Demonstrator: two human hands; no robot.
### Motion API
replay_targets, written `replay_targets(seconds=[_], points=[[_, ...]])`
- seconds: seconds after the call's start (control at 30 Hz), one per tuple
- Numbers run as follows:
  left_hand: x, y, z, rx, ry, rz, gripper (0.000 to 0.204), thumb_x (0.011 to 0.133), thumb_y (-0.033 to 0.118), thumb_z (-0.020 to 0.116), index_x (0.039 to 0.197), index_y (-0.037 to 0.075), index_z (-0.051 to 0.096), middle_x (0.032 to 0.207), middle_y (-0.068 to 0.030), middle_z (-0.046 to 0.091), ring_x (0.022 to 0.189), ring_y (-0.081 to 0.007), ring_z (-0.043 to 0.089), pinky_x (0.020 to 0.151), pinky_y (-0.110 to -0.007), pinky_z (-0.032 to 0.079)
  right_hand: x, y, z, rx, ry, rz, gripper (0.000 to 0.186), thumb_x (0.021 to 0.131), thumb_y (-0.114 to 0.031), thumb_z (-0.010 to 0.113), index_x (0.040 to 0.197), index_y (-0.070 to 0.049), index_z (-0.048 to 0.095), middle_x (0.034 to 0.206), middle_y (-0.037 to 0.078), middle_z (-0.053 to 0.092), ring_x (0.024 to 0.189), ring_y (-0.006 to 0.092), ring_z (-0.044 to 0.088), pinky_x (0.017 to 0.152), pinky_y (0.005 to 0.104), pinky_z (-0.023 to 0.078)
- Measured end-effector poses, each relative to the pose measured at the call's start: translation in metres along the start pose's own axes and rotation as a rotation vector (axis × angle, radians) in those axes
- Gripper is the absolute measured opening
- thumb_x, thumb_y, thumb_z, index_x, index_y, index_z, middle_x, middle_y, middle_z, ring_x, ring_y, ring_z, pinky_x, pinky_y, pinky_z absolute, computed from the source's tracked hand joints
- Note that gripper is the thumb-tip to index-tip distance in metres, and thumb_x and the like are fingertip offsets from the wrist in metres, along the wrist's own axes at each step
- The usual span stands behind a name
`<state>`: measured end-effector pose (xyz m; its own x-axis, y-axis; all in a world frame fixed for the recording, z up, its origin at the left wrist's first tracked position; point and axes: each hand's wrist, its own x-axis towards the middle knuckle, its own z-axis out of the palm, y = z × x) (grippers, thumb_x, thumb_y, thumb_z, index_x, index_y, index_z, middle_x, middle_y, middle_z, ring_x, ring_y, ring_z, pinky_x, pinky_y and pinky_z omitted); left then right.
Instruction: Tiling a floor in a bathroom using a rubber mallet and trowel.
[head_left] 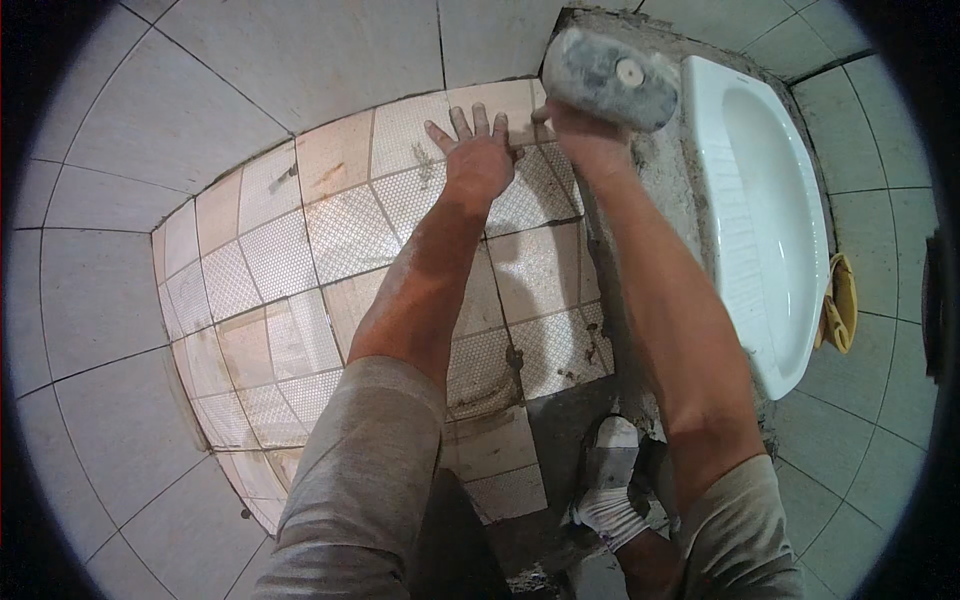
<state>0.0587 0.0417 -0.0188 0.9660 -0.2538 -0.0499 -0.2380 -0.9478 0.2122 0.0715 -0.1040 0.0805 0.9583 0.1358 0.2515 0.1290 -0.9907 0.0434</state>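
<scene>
My left hand [479, 160] lies on the patterned floor tiles [352, 222] near the far wall, fingers spread and palm down. To its right, my right hand [590, 140] is closed round a rubber mallet, its handle mostly hidden by the hand. The dusty grey mallet head [612, 80] is raised above the rough mortar strip at the far right corner, with a pale round spot on its top. Smooth and dimpled tiles alternate across the floor, and a few carry smears of mortar.
A white ceramic squat pan [765, 230] is set in rough mortar on the right, with a yellow cloth-like item [840, 303] beside it. Bare grey mortar [575, 420] borders the tiles. My foot [612, 470] stands below, and tiled walls [300, 60] surround the floor.
</scene>
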Motion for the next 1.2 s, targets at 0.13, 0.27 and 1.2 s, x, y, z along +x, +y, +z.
replay_targets(seconds=[0.13,0.27,1.2], points=[[0.003,0.000,0.001,-0.006,-0.024,-0.010,0.062,0.097,0.040,0.048,0.150,0.010,0.036,0.160,-0.0201,0.022,0.147,-0.0473,0.013,0.107,-0.078,-0.004,0.002,0.002,0.000,-0.022,0.211,-0.083,0.046,0.095,-0.039,0.049,0.134,-0.015,0.054,0.140,0.014,0.052,0.132,0.0333,0.046,0.112,0.0494,0.033],[0.002,-0.001,0.003,0.072,-0.014,-0.008,0.062,0.097,0.039,0.048,0.150,0.010,0.036,0.160,-0.0202,0.022,0.147,-0.0474,0.014,0.106,-0.079,-0.004,-0.001,0.001,-0.009,0.161,-0.139,0.086,0.048,0.097,-0.042,0.047,0.135,-0.014,0.053,0.140,0.013,0.052,0.134,0.0335,0.043,0.113,0.0476,0.030],[-0.001,0.003,-0.011,0.044,-0.066,-0.024,0.062,0.097,0.038,0.048,0.152,0.011,0.034,0.160,-0.0189,0.021,0.148,-0.0447,0.013,0.109,-0.076,-0.003,-0.002,-0.005,0.009,0.150,-0.088,0.069,0.050,0.097,-0.038,0.043,0.141,-0.014,0.045,0.146,0.009,0.046,0.134,0.0252,0.043,0.114,0.0439,0.033]])
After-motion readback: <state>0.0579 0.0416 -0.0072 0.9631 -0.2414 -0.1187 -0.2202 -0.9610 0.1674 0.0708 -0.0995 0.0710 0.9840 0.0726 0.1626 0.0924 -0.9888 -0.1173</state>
